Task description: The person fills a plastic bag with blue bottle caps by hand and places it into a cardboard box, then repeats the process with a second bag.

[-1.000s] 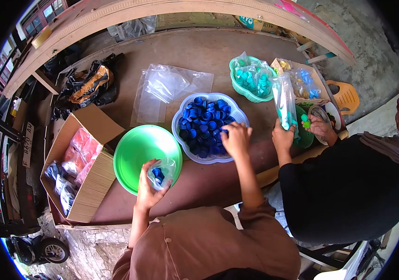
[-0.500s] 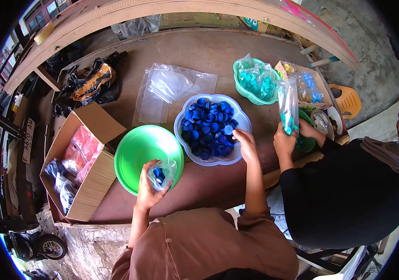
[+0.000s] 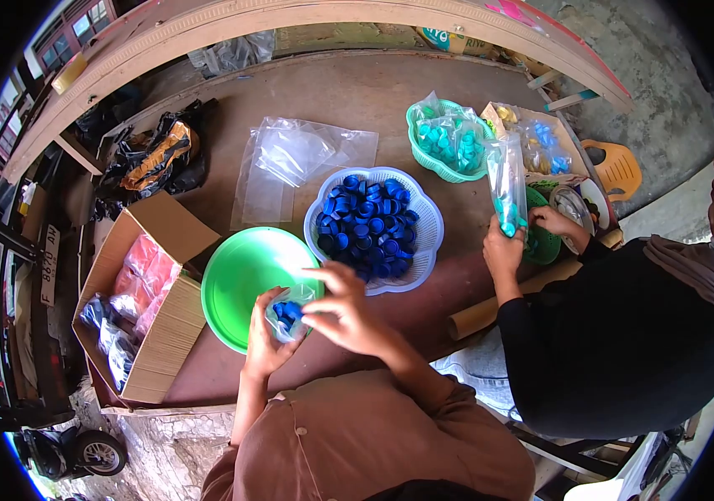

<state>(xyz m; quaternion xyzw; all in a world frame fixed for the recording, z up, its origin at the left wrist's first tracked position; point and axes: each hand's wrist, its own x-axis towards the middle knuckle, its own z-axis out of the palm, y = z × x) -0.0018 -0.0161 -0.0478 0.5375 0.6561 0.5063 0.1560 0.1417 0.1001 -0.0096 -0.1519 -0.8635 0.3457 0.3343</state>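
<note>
- Head view: the clear plastic bag (image 3: pixel 299 295), with blue caps (image 3: pixel 287 312) inside, is clasped around its side by the left hand (image 3: pixel 263 349).
- Right fingers (image 3: pixel 347 316) are spread at its mouth.
- Light, stiff caps are likely; limp, slippery film is best held below the rim.

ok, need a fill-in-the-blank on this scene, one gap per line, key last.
The left hand holds a clear bag with caps coloured ____.
The round basin is coloured ____.
The open box is made of ____.
In the picture, the scalloped basket stands to the basin's ____.
Key: blue; green; cardboard; right.
</note>
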